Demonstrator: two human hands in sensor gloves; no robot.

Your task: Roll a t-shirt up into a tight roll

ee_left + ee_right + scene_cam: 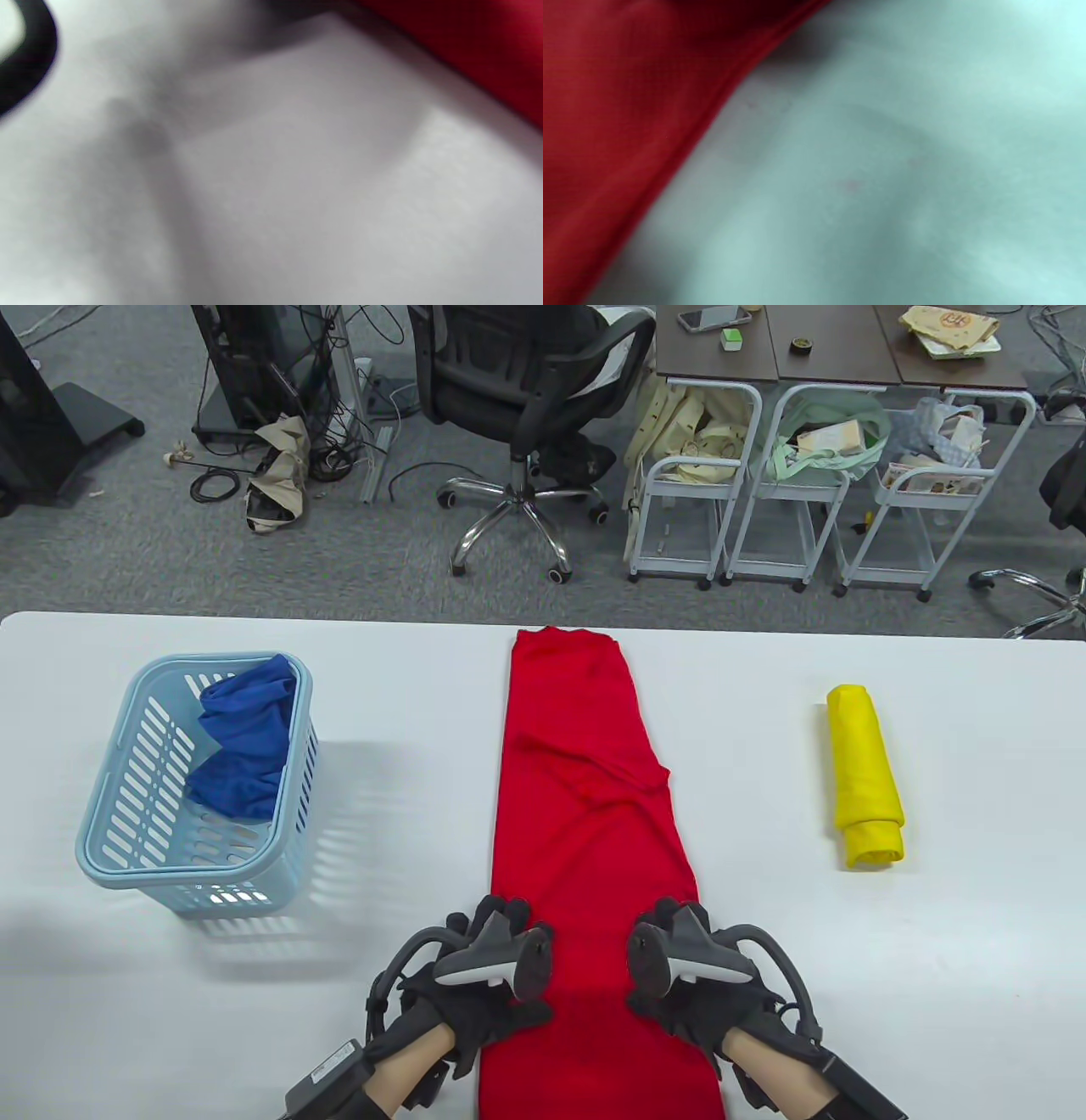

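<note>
A red t-shirt (pixel 585 780) lies folded into a long narrow strip down the middle of the white table (pixel 407 712), running from the far edge to the near one. My left hand (pixel 501 976) rests palm down on the strip's left edge near its front end. My right hand (pixel 679 976) rests the same way on its right edge. The trackers hide most of the fingers; only the fingertips (pixel 502 911) show beyond them. In the blurred wrist views there is only red shirt (pixel 475 46) (pixel 615 110) beside bare table (pixel 297 190) (pixel 882 169).
A light blue basket (pixel 106 814) holding a crumpled blue cloth (pixel 246 746) stands on the left of the table. A rolled yellow shirt (pixel 864 776) lies on the right. Beyond the far edge are an office chair (pixel 526 390) and wire carts (pixel 764 492).
</note>
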